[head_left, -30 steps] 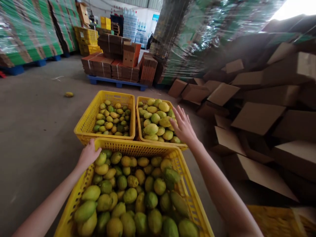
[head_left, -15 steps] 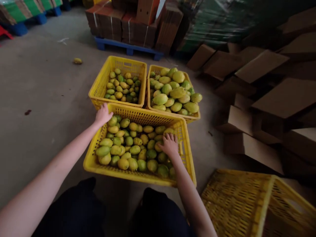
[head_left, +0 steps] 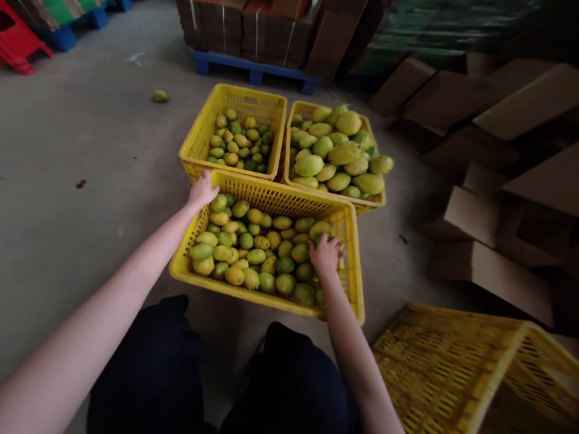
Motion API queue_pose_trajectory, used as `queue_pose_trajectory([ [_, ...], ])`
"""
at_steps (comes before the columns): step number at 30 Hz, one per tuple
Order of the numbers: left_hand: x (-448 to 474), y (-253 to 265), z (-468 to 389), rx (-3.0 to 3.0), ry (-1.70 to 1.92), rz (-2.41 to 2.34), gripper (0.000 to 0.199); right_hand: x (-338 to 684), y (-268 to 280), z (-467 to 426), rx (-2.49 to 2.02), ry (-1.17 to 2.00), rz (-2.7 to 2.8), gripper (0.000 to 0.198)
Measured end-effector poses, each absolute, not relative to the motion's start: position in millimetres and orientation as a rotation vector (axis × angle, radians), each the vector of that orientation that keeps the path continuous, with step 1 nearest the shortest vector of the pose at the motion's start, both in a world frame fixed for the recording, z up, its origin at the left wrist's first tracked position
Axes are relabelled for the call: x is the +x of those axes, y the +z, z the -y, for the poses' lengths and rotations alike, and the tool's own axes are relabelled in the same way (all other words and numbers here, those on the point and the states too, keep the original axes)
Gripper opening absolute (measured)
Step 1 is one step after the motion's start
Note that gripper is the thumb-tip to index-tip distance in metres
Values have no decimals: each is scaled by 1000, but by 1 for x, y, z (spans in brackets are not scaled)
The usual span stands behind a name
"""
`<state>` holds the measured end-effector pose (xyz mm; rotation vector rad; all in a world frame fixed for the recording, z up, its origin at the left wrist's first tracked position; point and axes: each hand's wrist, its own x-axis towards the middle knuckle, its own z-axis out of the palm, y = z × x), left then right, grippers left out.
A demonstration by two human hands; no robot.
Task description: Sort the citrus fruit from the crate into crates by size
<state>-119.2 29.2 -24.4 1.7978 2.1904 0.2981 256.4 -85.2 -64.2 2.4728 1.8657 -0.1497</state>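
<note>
The near yellow plastic crate (head_left: pixel 266 302) holds many oval green and yellow fruits (head_left: pixel 256 256) that look like small papayas. At its far left corner my left hand (head_left: pixel 203 191) grips the rim, fingers over the edge. My right hand (head_left: pixel 325 254) is inside the crate at its right end, above the fruits and close to the slotted right wall. Its fingers are apart, and no fruit shows in it. Behind stand two more yellow crates: the left one (head_left: pixel 192 144) is partly filled with similar fruits, the right one (head_left: pixel 380 198) is heaped with larger papayas (head_left: pixel 346 153).
An upturned or tilted yellow crate (head_left: pixel 434 361) lies at the lower right. Open cardboard boxes (head_left: pixel 511 277) pile up on the right. Bundled cardboard on a blue pallet (head_left: pixel 256 73) stands behind. A single fruit (head_left: pixel 160 96) lies on the floor; a red stool (head_left: pixel 20 39) is at upper left.
My right hand has shifted from lying on the fruits toward the crate's right wall. My left hand stays on the corner. The view has tilted down and turned slightly left.
</note>
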Motion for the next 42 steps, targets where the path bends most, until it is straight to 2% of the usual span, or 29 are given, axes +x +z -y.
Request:
queue_pose_trajectory([
  [5, -119, -23, -27, 1802, 379, -2211, 58, 256, -66, 87, 2442, -241, -1873, 54],
  [9, -114, -16, -16, 2164, 482, -2100, 52, 257, -62, 88, 2410, -238, -1853, 58],
  [12, -103, -22, -2, 2501, 149, -1612, 40, 254, -59, 89, 2342, -194, -1867, 61],
  [14, -91, -35, 7, 2502, -82, -1362, 34, 250, -57, 89, 2294, -169, -1906, 60],
  [18, -62, -73, 16, 2284, -204, -1369, 24, 244, -57, 89, 2320, -164, -1931, 53],
  [22, -37, -104, 17, 1762, 221, -1561, 14, 246, -60, 86, 2334, -109, -1890, 58],
  [25, -27, -114, 17, 1475, 511, -1566, 18, 252, -61, 83, 2304, -103, -1915, 50],
  [28, -31, -112, 14, 1343, 638, -1514, 23, 259, -62, 79, 2286, -158, -1948, 42],
  [34, -48, -80, 3, 876, 804, -1217, 23, 271, -64, 76, 2412, -267, -2015, 48],
  [36, -44, -66, 1, 830, 811, -1150, 23, 272, -64, 76, 2534, -357, -2079, 51],
  [38, -35, -51, 1, 648, 892, -1070, 25, 268, -60, 72, 2689, -577, -2231, 52],
  [42, -15, -19, 3, 130, 1147, -816, 12, 239, -40, 55, 2893, -1408, -2457, 59],
])
